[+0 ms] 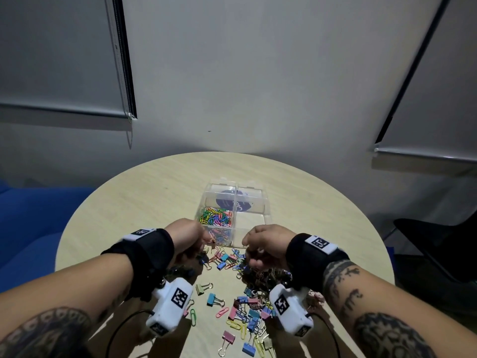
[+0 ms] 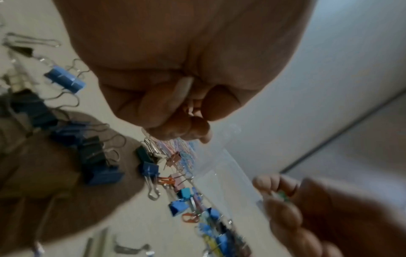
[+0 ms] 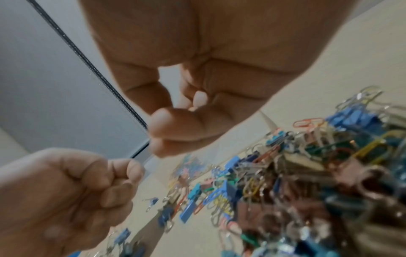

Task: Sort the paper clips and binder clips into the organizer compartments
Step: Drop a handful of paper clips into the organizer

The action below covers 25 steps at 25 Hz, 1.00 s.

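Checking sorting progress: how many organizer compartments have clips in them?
2, both in the left column of the organizer: the middle compartment full of bright paper clips, and the nearest compartment holding paler ones, partly hidden by the left hand. The right-hand ones look empty.

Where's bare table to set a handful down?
Bare table runs left of the organizer, also right of it and behind it to the far rim. Crowded: the loose clips between both wrists, right up to the organizer's near wall.
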{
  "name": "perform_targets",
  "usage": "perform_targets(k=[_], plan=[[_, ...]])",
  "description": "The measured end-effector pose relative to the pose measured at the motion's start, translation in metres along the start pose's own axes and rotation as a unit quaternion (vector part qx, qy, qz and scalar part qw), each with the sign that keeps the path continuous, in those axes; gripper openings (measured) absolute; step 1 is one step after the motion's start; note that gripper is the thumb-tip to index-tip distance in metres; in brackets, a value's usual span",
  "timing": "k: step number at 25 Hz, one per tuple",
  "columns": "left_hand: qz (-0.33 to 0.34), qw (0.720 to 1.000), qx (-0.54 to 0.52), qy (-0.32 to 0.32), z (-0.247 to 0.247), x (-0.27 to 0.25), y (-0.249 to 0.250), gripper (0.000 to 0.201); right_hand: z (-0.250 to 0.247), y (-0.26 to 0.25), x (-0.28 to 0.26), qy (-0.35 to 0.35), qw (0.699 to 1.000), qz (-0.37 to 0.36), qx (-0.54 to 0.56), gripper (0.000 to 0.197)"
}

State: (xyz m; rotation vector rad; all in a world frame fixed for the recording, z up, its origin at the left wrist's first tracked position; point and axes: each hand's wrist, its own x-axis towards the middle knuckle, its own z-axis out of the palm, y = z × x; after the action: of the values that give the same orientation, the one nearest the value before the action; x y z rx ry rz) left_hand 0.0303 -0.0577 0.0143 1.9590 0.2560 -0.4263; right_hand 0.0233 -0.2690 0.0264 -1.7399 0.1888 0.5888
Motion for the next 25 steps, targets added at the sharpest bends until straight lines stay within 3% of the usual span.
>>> perform_targets(k=[2, 4, 7, 9, 11, 14, 17, 20, 25], plan=[[0.032, 0.987, 0.157, 0.005, 0.006, 0.007, 0.0, 0.015, -0.011, 0.0, 0.004, 0.024, 0.999, 0.012, 0.021, 0.021], [0.084, 0.932, 0.35, 0.028, 0.014, 0.015, -0.002, 0.016, -0.019, -0.001, 0.004, 0.053, 0.998, 0.025, 0.007, 0.029], [0.105, 0.876, 0.468, 0.049, 0.027, 0.023, -0.008, 0.018, -0.022, 0.0, 0.004, 0.079, 0.995, 0.039, -0.041, 0.025], [0.109, 0.861, 0.494, 0.057, 0.031, 0.027, -0.01, 0.018, -0.016, 0.001, 0.006, 0.094, 0.975, 0.01, -0.2, 0.022], [0.114, 0.853, 0.505, 0.063, 0.031, 0.029, -0.01, 0.017, -0.005, 0.003, 0.012, 0.093, 0.919, -0.048, -0.379, 0.016], [0.115, 0.853, 0.507, 0.052, 0.029, 0.026, -0.009, 0.012, 0.01, 0.01, 0.033, 0.081, 0.823, -0.085, -0.555, 0.022], [0.089, 0.858, 0.506, 0.029, 0.025, 0.015, -0.007, 0.01, 0.02, 0.013, 0.052, 0.09, 0.774, -0.081, -0.621, 0.018], [0.082, 0.88, 0.468, 0.033, 0.02, 0.011, -0.004, 0.019, 0.024, 0.012, 0.06, 0.103, 0.758, -0.086, -0.638, 0.019], [0.089, 0.941, 0.327, 0.026, 0.013, 0.004, -0.002, 0.024, 0.024, 0.014, 0.056, 0.06, 0.78, -0.056, -0.62, 0.022]])
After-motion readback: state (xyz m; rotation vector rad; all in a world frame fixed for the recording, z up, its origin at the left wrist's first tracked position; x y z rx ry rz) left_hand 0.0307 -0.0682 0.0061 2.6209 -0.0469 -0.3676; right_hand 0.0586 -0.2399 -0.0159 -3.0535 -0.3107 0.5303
